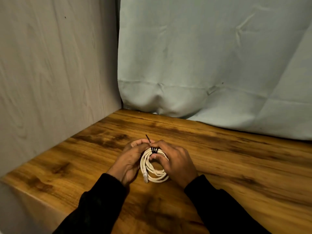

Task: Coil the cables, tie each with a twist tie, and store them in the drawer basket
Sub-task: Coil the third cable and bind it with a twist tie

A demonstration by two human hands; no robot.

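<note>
A white cable (152,168) is wound into a coil just above the wooden table (236,162), with a clear plug hanging at its lower left. A black twist tie (154,150) is wrapped several times around the top of the coil. One free end of the tie sticks up and away past my fingers. My left hand (130,160) pinches that free end beside the coil's upper left. My right hand (175,163) grips the coil's right side, its thumb pressed through the loop under the tie.
A pale wood-grain panel (55,73) walls the table's left side. A light blue-grey curtain (211,65) hangs behind the table and spills onto its back edge. The table's front left corner (10,180) drops off near my left sleeve.
</note>
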